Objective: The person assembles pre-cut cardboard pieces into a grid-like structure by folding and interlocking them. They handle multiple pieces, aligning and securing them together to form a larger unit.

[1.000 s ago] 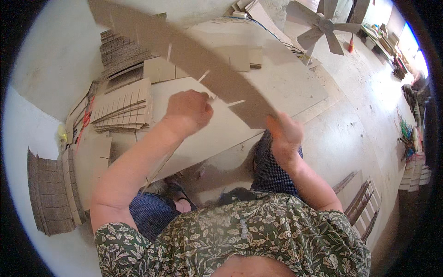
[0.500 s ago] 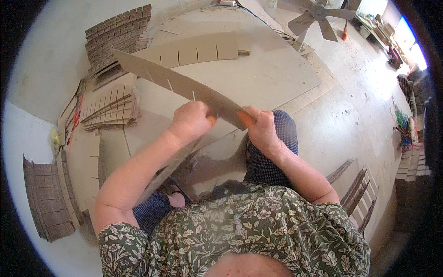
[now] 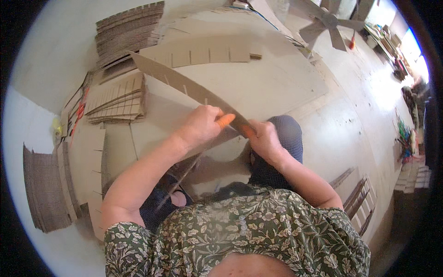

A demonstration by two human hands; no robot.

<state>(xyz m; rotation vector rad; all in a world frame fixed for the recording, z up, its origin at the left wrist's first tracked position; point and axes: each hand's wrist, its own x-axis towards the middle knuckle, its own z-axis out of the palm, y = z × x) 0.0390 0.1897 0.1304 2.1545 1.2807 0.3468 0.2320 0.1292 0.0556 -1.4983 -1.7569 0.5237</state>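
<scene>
"While the strip [image 3: 196,90] is up in the air, what has just changed?"

"It's lower than a second ago, when it slanted high across the view. The left hand [image 3: 202,125] has come in much closer to the right hand [image 3: 265,140] too."

"What does that mean for the work?"

"My judgement: the handling now centres on the near end, with the right hand steadying it and the left working close by."

"How do the hands stand?"

"The right is closed on the near end, thumb against the strip. The left has its fingers curled in and its thumb, in an orange cover [image 3: 225,121], stretched toward the strip's edge. I can't tell whether it grips anything. A thin brown line runs down below it, but I can't say if that's something held."

"And where is the strip exactly?"

"Above the pale board [image 3: 281,78], slanting up and away to the left, slots along its lower edge. Its near end is just beside the right knee [image 3: 280,147]."

"Anything lying about?"

"A slotted piece [image 3: 219,53] on the board, a fanned stack [image 3: 117,99] at the left, a darker pile [image 3: 129,34] behind that."

"Any brands, labels or writing?"

"None I can read. The strip and the stacks look plain brown, and the far clutter at the right is too small to tell."
</scene>
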